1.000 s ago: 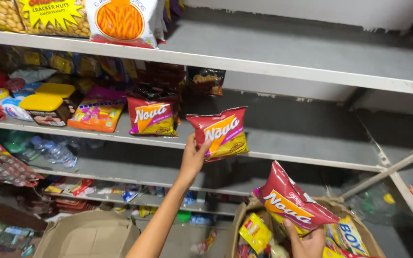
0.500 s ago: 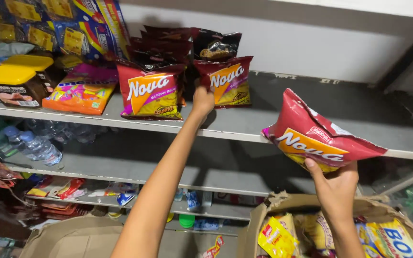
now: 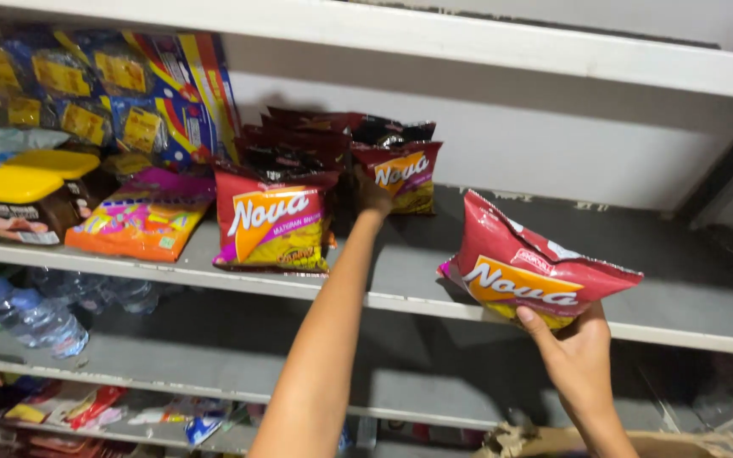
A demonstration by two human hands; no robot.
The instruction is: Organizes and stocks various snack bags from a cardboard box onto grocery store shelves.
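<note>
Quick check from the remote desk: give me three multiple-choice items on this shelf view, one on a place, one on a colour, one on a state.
1. Where is the left hand?
A. On the rear snack bag
B. In the cardboard box
C. On the water bottles

2. What colour are the tub lids at far left?
A. Green
B. Yellow
C. White

3. How is the right hand?
A. Empty
B. Resting on the shelf
C. Gripping a red snack bag

A: its fingers reach that bag. B: both lids show yellow. C: its fingers clasp the bag's lower edge.
</note>
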